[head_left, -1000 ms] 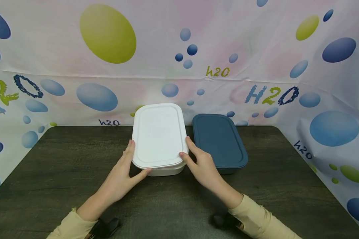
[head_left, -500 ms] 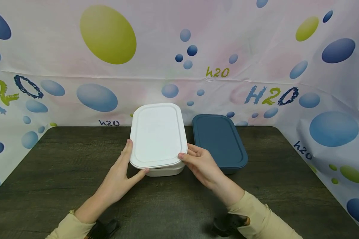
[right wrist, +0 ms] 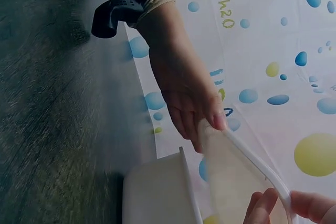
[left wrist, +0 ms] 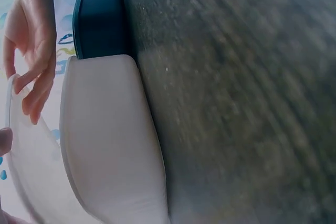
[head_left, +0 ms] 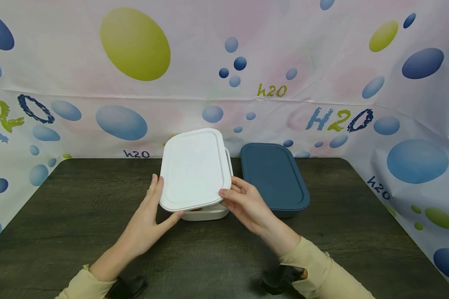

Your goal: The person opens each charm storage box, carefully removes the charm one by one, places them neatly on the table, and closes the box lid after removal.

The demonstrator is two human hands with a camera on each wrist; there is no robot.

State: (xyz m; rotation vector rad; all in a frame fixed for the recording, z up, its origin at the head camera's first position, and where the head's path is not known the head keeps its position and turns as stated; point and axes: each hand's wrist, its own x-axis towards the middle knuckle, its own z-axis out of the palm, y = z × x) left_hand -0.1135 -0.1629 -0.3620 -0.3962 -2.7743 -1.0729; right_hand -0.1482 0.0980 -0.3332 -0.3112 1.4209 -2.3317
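The white lid (head_left: 194, 170) is raised at a tilt over a white food container (head_left: 207, 215), whose right rim shows past it. My left hand (head_left: 144, 226) holds the lid at its near left corner, thumb at the near edge and fingers along the left side. At the near right corner my right hand (head_left: 250, 207) pinches it, thumb on top and fingers underneath. In the left wrist view a gap separates the lid (left wrist: 39, 171) from the container (left wrist: 110, 135). The right wrist view shows the left hand (right wrist: 181, 72) on the lid's rim. The lid hides most of the container's inside.
A dark blue container (head_left: 275, 178) with its lid on stands just right of the white one. Both are on a dark wood-look table (head_left: 97, 191). Behind them hangs a white backdrop (head_left: 187, 50) printed with bubbles and lettering.
The lid has shifted left and lifted, uncovering the container's right rim. My right hand has changed from touching the lid's edge to pinching its corner; my left hand has moved slightly left.
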